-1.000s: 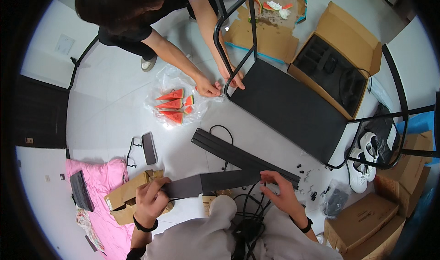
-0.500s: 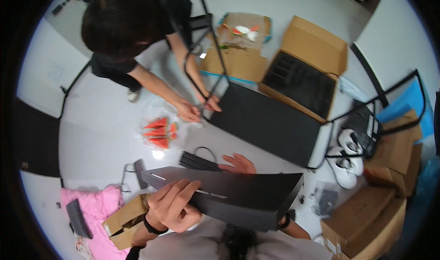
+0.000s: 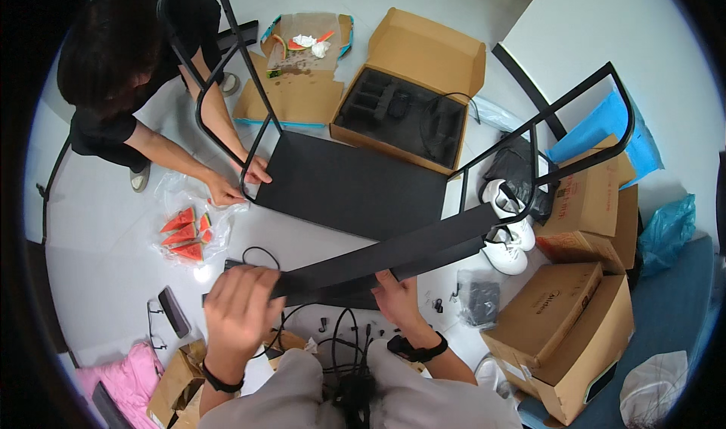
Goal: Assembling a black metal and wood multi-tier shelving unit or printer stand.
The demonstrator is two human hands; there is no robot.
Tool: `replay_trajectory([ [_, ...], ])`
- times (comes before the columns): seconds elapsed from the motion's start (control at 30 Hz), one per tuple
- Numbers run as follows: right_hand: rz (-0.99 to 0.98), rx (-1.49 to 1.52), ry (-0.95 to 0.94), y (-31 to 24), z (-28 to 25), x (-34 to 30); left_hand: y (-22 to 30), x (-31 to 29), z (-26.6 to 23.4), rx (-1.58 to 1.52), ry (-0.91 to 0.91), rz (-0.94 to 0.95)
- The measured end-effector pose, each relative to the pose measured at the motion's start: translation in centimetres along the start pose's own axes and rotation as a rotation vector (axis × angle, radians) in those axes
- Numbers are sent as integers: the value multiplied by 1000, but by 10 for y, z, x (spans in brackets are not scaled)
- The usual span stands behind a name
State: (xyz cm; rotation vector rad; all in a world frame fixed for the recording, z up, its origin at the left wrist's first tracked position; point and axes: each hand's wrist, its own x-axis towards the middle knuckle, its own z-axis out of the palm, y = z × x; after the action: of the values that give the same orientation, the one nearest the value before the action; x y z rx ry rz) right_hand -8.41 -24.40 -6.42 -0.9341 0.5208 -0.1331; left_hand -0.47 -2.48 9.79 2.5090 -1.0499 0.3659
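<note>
Probably light for its length: a thin black panel [image 3: 386,253], folded lengthwise, held up over the floor [image 3: 106,274] near the view's centre, slanting from 8 o'clock to 2 o'clock. Likely stiff along the fold, apt to flex across the flat, and smooth enough to slip or scuff. Best taken near both ends, thumbs on top, fingers beneath. At the 8 o'clock end, left hand [image 3: 243,300] wrapped over it; at 6 o'clock from its middle, right hand [image 3: 397,300] with thumb against the near edge and fingers mostly hidden, so impossible to tell whether closed or merely propping. Different from half a second ago: right end nearer 2 o'clock than 3, right hand no longer splayed beyond the far edge.
</note>
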Motion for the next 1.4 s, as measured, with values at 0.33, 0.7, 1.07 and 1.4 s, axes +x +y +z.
replay_trajectory([
  [0.33, -12, 381, -14, -21, 6, 8, -56, -87, -9, -234, 347, -639],
  [0.7, 103, 415, 113, -21, 36, 22, -73, -86, 60, -1219, 313, -1003],
  [1.07, 19, 325, 229, -15, 48, 15, -141, -15, 135, -1621, 304, -873],
  [1.4, -220, 238, 256, -13, 59, 74, -165, 36, 199, -1911, 439, -900],
])
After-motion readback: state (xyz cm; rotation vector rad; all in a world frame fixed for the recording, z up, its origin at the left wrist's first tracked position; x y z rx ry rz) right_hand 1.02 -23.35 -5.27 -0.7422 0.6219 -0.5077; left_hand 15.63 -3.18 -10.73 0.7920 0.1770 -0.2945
